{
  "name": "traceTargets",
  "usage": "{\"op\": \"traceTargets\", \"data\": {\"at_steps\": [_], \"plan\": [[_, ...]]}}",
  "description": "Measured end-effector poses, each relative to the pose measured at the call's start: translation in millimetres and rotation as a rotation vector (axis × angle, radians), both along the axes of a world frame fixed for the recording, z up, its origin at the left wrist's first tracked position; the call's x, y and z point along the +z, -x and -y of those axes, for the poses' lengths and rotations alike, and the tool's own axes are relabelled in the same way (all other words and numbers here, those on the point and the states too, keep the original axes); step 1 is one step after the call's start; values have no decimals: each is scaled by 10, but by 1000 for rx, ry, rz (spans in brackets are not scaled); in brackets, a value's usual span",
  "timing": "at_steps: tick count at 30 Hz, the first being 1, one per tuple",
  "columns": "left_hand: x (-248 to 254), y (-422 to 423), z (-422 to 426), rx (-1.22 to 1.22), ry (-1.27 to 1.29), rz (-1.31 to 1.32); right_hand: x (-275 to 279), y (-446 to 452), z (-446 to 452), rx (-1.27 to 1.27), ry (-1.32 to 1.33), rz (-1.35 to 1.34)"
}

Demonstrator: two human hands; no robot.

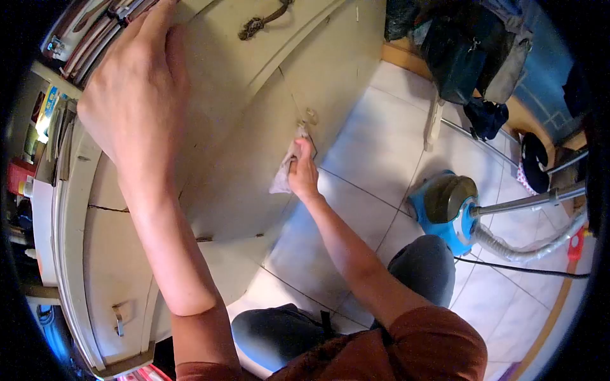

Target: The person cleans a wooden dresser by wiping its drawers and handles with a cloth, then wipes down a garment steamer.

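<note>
In my right hand [305, 170] is a pale, crumpled cloth [281, 180], pinched between thumb and fingers. The cloth touches the cream cabinet door [248, 146] or sits very near it, just below a small knob-like handle [311, 116]. My left hand [136, 95] looms large at the upper left, over the cabinet's edge beside a row of books [95, 44]. Its fingers bend away together, and their tips are hidden; whether they grip anything does not show. Above the door, a curved, dark, worn handle [264, 22] is fixed to a drawer front.
A blue vacuum cleaner [445, 209] with a metal tube [540, 198] and grey hose stands on the white tiled floor [343, 209] to the right. Dark bags [457, 57] hang on a rack behind it. A black cable [521, 268] crosses the tiles. Shelves with objects line the left.
</note>
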State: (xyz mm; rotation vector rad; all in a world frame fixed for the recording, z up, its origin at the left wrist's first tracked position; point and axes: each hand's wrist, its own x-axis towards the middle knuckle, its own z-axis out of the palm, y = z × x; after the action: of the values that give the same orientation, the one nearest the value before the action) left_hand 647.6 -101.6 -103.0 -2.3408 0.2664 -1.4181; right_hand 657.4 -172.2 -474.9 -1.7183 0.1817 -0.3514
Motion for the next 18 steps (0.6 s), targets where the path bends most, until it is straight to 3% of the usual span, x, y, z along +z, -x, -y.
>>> {"op": "traceTargets", "data": {"at_steps": [1,5,9,12,15,18], "plan": [[2,-3,1,-1,2,7,-73,-4,23,38,55,-160],[7,-16,-5,25,34,-16,140,26,80,27,79,68],[3,-9,-34,-99,-11,16,65,23,-12,11,103,39],[-3,-11,-12,1,14,-1,-92,-31,21,3,196,6],[9,-9,6,52,30,-40,273,-13,70,78,95,11],[11,6,-12,-30,-4,-10,86,-22,2,8,139,100]]}}
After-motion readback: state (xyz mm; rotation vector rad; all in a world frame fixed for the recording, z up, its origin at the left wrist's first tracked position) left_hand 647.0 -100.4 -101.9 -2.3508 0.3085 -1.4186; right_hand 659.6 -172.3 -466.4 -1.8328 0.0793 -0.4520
